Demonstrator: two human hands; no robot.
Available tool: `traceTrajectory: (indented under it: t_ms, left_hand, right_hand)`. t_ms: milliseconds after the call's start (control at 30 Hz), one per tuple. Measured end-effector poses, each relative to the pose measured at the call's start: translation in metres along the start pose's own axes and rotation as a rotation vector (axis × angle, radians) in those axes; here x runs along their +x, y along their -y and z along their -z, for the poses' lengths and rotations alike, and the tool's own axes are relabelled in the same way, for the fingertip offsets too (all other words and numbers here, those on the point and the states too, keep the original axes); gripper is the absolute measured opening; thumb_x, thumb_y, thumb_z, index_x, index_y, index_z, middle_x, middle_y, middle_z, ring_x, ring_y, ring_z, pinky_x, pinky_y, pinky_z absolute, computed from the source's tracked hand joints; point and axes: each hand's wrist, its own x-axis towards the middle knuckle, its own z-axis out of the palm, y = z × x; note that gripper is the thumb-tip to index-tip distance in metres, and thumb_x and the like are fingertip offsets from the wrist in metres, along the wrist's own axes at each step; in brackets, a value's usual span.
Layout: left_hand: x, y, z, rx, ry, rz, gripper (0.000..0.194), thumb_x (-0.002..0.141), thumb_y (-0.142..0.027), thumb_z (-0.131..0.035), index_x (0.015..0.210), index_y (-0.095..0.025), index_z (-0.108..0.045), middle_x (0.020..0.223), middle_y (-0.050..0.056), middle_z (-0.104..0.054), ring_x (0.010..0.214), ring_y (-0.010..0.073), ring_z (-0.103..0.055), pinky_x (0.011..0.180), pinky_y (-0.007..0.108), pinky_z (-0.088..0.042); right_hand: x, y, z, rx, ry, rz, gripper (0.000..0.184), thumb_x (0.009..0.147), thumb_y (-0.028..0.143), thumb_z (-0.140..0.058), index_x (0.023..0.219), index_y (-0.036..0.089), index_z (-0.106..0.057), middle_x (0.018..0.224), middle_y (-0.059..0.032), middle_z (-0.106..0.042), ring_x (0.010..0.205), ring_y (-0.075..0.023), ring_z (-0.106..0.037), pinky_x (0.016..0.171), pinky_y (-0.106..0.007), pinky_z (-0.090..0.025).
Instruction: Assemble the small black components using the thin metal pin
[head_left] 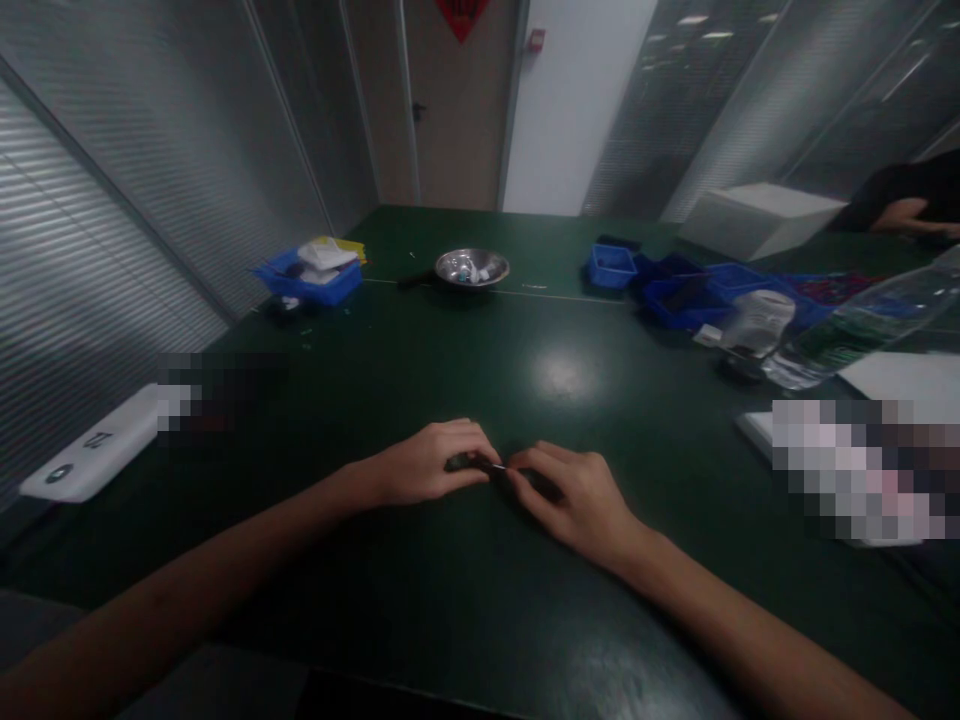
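Both of my hands rest on the dark green table [480,600], close together near its front middle. My left hand [431,462] is curled, its fingertips pinched on a small dark object [474,462]. My right hand [577,495] meets it from the right, fingers bent and pinched on the same small dark piece. The object is too small and dark to name.
A steel bowl [472,267] sits at the far middle, a blue bin [309,275] with white things at the far left. Several blue bins [679,285] and a lying plastic bottle [862,330] are at the right. A white flat device [97,445] lies left. Another person's arm [911,210] shows far right.
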Motion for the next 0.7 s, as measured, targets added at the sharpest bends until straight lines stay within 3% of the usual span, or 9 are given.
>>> traceTrajectory:
  t_ms: [200,333,400,567,700]
  left_hand:
    - [-0.006,0.003,0.019,-0.069,0.093,-0.006,0.024,0.099,-0.016,-0.063,0.119,-0.023,-0.073,0.119,0.008,-0.068,0.113,0.0208,-0.063,0.099,0.036,-0.048]
    - [-0.014,0.025,0.043,-0.062,0.062,0.047,0.025,0.097,-0.016,-0.064,0.117,-0.026,-0.076,0.122,0.006,-0.068,0.114,0.0204,-0.064,0.099,0.035,-0.05]
    - [-0.022,0.045,0.058,0.005,-0.052,0.111,0.024,0.096,-0.019,-0.065,0.116,-0.026,-0.076,0.122,0.006,-0.068,0.114,0.0212,-0.064,0.1,0.036,-0.05]
    - [-0.052,0.101,0.102,0.327,-0.533,0.43,0.025,0.093,-0.029,-0.067,0.116,-0.025,-0.076,0.122,0.007,-0.069,0.106,0.0231,-0.067,0.096,0.038,-0.052]
    - [-0.073,0.127,0.125,0.488,-0.701,0.588,0.028,0.091,-0.027,-0.065,0.116,-0.022,-0.076,0.117,0.009,-0.071,0.1,0.0244,-0.067,0.093,0.037,-0.051]
  right_hand:
    - [-0.002,-0.003,0.003,0.041,-0.004,-0.022,0.018,0.103,0.029,-0.054,0.102,0.022,-0.07,0.088,-0.0011,-0.069,0.069,-0.0128,-0.061,0.064,-0.026,-0.043]
    - [-0.002,-0.003,0.004,0.061,0.015,-0.029,0.019,0.104,0.031,-0.053,0.103,0.022,-0.07,0.089,-0.0011,-0.069,0.069,-0.0126,-0.062,0.064,-0.026,-0.044]
    - [-0.002,-0.003,0.004,0.062,0.026,-0.036,0.02,0.104,0.032,-0.052,0.104,0.022,-0.07,0.09,-0.0013,-0.07,0.068,-0.0124,-0.062,0.063,-0.026,-0.044]
    - [-0.001,-0.003,0.005,0.043,0.051,-0.05,0.023,0.104,0.032,-0.051,0.103,0.021,-0.071,0.09,-0.0023,-0.07,0.068,-0.0129,-0.062,0.064,-0.026,-0.046]
    - [-0.001,-0.003,0.006,0.041,0.052,-0.051,0.024,0.104,0.033,-0.051,0.104,0.021,-0.071,0.09,-0.0026,-0.071,0.066,-0.0123,-0.062,0.063,-0.026,-0.046]
